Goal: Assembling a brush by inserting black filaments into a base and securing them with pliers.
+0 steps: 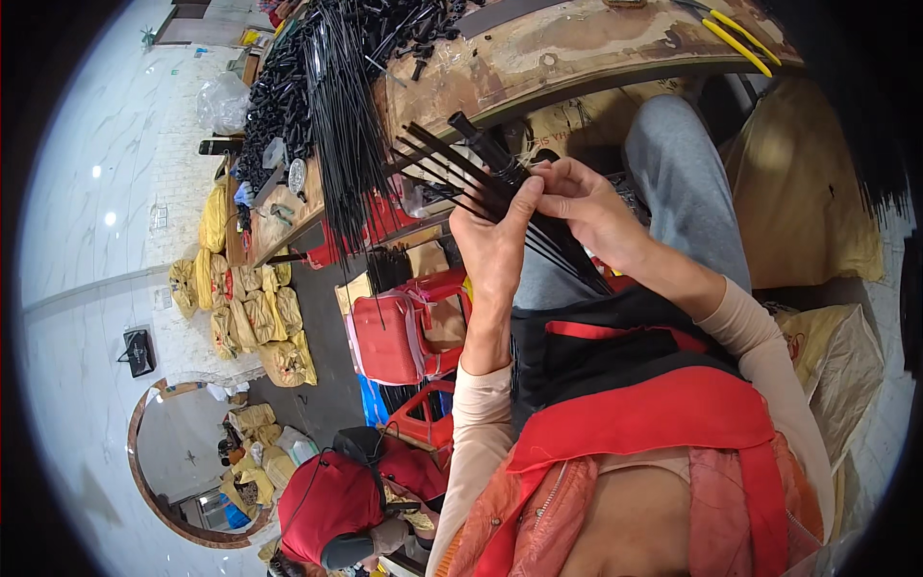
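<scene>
Above my lap I hold a black umbrella frame (495,154), a tilted bundle of thin ribs fanning out around a thicker ribbed tube. My left hand (488,236) is closed around the ribs, its thumb pressed along their upper side. Beside that thumb, my right hand (591,207) pinches the frame near the middle, fingers bent. A few pale fine strands stick out above the pinch; what exactly lies between those fingertips is hidden. The lower ribs run down behind my right wrist toward my lap.
A worn wooden table (548,58) stands ahead. Long black rods (346,125) overhang its edge beside heaped black plastic parts (274,106). Yellow-handled pliers (735,40) lie far right. A red padded seat (385,337) and yellow sacks (255,313) stand left; a large tan sack (808,183) is right.
</scene>
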The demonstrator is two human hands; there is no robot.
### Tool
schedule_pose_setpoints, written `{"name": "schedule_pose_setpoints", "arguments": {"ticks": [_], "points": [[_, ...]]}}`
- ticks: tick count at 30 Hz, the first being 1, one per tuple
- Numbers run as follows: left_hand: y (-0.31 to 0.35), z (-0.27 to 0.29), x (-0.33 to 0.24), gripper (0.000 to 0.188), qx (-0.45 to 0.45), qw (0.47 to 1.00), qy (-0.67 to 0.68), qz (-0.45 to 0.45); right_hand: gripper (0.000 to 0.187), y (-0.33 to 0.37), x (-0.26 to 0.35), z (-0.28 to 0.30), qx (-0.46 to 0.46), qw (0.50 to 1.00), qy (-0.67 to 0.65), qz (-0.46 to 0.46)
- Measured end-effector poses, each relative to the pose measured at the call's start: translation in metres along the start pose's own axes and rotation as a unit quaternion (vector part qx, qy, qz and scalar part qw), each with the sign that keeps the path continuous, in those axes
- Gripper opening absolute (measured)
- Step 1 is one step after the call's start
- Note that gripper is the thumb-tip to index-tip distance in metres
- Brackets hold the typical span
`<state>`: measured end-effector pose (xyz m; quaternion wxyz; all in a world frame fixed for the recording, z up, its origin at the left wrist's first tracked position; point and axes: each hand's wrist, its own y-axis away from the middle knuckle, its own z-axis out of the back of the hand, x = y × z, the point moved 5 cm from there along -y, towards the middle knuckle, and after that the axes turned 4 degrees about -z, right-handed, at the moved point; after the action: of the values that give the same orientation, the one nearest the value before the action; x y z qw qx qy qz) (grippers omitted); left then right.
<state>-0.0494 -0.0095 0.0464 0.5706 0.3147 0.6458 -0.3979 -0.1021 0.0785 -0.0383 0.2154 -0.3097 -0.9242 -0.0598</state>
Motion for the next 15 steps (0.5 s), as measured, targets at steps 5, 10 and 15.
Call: {"name": "schedule_pose_setpoints", "arguments": {"ticks": [5,10,15], "points": [[0.001,0.0,0.006,0.016,0.017,1.0,0.017,0.009,0.016,0.009,-0.004,0.003,-0.016,0.997,0.052,0.058],[-0.001,0.006,0.009,0.018,0.042,0.988,-0.144,-0.028,0.019,0.011,-0.006,0.0,-0.058,0.99,0.115,0.052],[0.001,0.006,0.007,0.019,0.028,0.987,-0.154,-0.032,0.029,0.008,-0.008,-0.006,0.0,0.997,0.047,-0.058]]}}
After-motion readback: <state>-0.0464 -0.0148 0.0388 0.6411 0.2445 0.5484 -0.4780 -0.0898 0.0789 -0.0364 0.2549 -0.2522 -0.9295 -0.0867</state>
